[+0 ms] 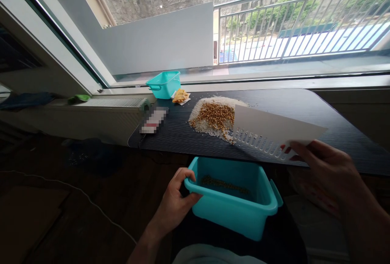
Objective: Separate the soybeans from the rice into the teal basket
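Observation:
My left hand is closed on the left rim of a turquoise plastic bin, held just below the table's front edge. A thin layer of small yellowish grains lies on its floor. My right hand grips the right end of a white sheet with a row of slots along its lower edge. The sheet's left end is at the right side of a pile on the table, where golden beads or grains lie over white rice-like grains.
On the dark table, a second turquoise bin stands at the back left. Beside it, a yellow food-like piece rests on white paper. A blurred white object lies further left. A radiator and window adjoin the table.

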The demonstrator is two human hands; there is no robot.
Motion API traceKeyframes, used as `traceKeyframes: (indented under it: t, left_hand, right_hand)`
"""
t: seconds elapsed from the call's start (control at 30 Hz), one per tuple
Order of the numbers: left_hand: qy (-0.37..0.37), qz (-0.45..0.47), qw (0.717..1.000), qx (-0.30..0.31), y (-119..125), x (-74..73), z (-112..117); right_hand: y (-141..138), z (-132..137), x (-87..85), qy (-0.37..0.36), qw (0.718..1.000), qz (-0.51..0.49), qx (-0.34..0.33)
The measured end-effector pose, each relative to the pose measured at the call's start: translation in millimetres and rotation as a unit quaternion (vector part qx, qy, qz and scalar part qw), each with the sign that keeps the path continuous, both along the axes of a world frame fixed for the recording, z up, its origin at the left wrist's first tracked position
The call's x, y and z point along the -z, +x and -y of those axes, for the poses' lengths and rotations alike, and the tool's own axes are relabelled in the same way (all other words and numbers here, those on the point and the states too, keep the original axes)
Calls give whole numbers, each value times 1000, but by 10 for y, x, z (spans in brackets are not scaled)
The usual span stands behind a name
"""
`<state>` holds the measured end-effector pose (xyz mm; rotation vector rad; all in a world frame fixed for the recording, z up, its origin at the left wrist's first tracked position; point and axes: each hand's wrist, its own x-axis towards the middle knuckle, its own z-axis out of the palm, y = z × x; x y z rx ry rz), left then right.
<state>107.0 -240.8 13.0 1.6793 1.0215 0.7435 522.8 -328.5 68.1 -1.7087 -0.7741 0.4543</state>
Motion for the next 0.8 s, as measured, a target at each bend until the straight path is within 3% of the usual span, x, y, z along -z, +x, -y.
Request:
traceKeyframes:
  t: [0.23,0.6,0.8]
  left_hand:
    - [-12,-1,1000,-4,28,-87,-5]
    - [-19,6,1000,-4,41,-116,-2]
    - [-35,-14,999,6,38,-241,-37]
  right_hand:
    - [-90,-13,-86,-7,999,-30,-27]
    - [-26,-72,105,0,999,17,-31]
    - [-4,-48,161,11,999,21,-36]
